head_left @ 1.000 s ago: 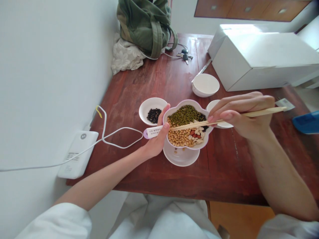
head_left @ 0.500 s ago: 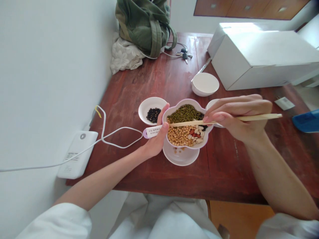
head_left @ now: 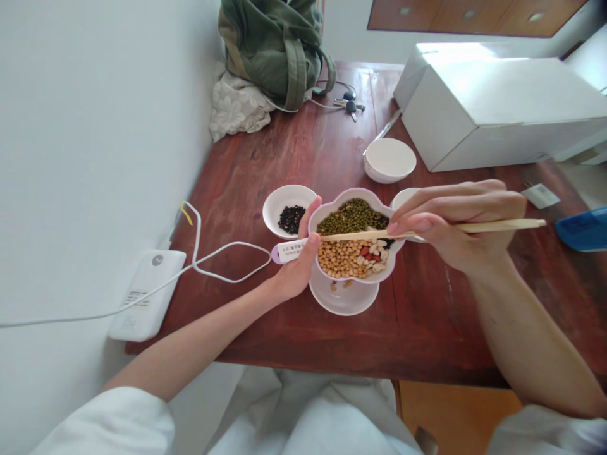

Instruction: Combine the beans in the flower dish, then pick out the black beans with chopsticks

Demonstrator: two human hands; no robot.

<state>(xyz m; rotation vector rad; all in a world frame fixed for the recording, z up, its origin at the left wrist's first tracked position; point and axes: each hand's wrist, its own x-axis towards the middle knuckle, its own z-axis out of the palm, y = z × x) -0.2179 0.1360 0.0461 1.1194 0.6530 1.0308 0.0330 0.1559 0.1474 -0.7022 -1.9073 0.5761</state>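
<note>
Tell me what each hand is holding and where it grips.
The left hand grips the flower-shaped bowl by its white handle; the right hand holds wooden chopsticks around their middle.

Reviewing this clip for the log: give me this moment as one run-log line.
left hand: holds flower-shaped bowl | right hand: holds wooden chopsticks, tips across bowl

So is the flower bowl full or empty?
Full: the flower-shaped bowl holds green mung beans, yellow soybeans and pale nuts, with no bare bottom showing.
</note>
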